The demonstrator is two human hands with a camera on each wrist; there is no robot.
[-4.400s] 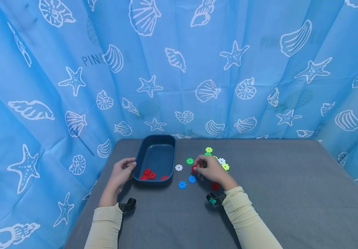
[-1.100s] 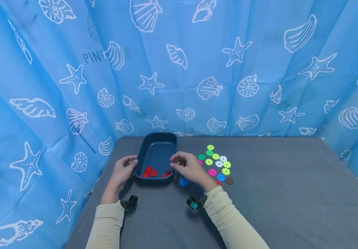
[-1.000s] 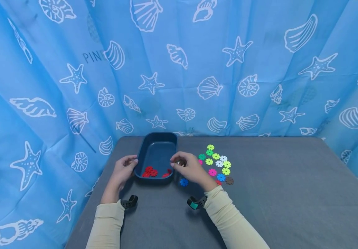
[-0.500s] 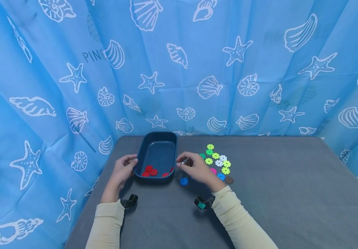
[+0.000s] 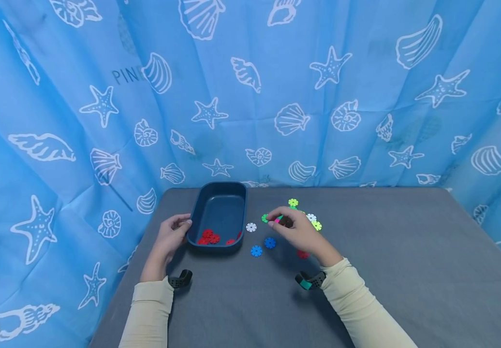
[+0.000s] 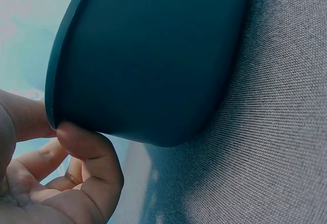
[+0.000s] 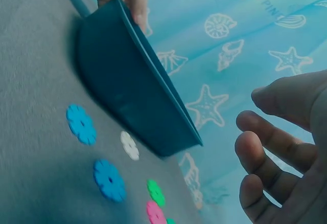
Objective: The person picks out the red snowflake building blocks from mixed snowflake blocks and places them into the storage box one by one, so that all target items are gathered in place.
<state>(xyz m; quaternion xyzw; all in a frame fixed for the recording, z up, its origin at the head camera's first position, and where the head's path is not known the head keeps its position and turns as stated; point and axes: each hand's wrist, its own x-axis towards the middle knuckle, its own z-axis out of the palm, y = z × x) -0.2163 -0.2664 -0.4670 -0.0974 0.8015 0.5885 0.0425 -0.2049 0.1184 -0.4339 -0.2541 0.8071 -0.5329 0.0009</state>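
Observation:
My left hand (image 5: 169, 237) pinches the near-left rim of a dark blue tray (image 5: 222, 215) between thumb and fingers; the left wrist view shows the grip from below the rim. Several red notched plastic discs (image 5: 209, 237) lie in the tray's near end. To the right, my right hand (image 5: 304, 234) hovers over loose discs, its thumb and fingers apart with nothing between them in the right wrist view. A pink disc (image 7: 156, 212) and a green disc (image 7: 156, 193) lie below it. Part of the disc group is hidden beneath this hand.
Between tray and right hand lie a white disc (image 5: 251, 227) and two blue discs (image 5: 270, 243). A red disc (image 5: 302, 254) sits by the right wrist, with yellow discs (image 5: 293, 202) farther back. A blue shell-patterned curtain (image 5: 250, 96) hangs behind the grey-covered table (image 5: 407, 266).
My right hand has left the tray's right rim and moved right over the loose discs. Another red disc now leans inside the tray's right wall. The left hand keeps its hold.

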